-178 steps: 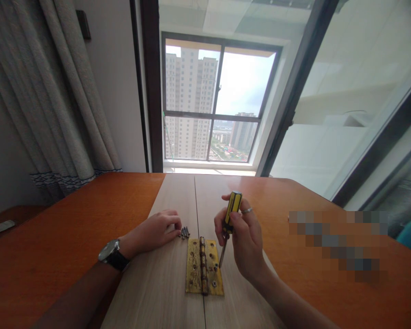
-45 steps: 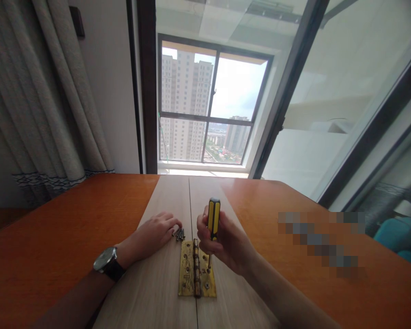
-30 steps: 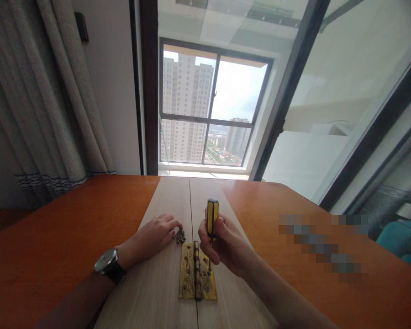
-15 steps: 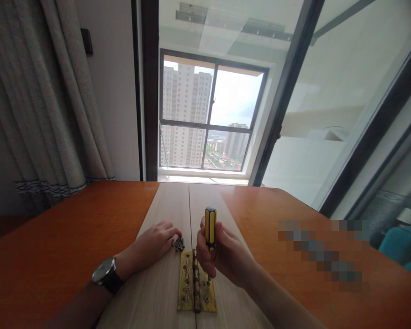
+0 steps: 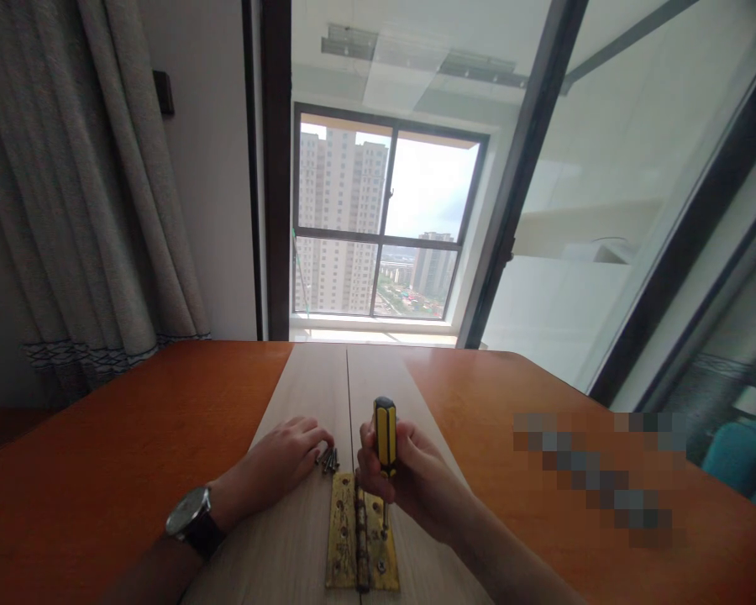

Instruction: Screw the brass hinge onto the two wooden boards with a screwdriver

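Note:
My right hand grips a screwdriver by its yellow and black handle. The shaft points down, its tip at a screw in the right leaf of a worn brass hinge. That hinge lies open across the seam between two pale wooden boards. A lower screw sits in the same leaf; the left leaf shows bare holes. My left hand, with a watch on its wrist, rests on the left board, fingers loosely bent. Its fingertips are at a small pile of screws.
The boards lie on an orange-brown wooden table. A pixelated patch hides something on its right side. Beyond the table are a grey curtain, dark-framed glass and a window.
The view has tilted up slightly, so the table and hands sit lower. My right fingers have shifted a little around the screwdriver handle. My left hand stays beside the screws.

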Demonstrator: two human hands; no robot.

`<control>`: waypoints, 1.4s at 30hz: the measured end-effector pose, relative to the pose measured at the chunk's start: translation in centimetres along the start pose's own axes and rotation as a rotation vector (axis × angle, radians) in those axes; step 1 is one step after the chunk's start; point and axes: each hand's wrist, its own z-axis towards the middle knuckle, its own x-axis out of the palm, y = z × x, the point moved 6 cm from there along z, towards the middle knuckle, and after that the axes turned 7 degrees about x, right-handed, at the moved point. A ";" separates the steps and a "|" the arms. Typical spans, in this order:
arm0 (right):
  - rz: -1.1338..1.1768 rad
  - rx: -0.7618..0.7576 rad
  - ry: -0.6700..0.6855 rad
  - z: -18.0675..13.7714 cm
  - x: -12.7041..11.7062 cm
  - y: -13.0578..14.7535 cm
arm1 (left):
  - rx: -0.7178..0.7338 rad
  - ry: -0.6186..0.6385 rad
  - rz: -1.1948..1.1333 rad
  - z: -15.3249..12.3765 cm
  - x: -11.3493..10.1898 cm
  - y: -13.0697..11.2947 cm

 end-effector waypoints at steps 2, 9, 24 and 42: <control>0.010 0.004 0.016 -0.1 0.2 0.0 | 0.001 0.002 -0.003 0.0 0.0 0.0; 0.035 0.037 0.079 -0.1 0.8 0.0 | -0.012 -0.003 0.017 -0.1 0.0 0.0; 0.054 0.060 0.050 -0.1 1.0 0.1 | 0.005 -0.005 0.028 -0.1 0.0 0.0; -0.123 -0.051 -0.118 0.0 0.1 0.5 | -0.006 -0.014 0.031 -0.2 -0.1 -0.2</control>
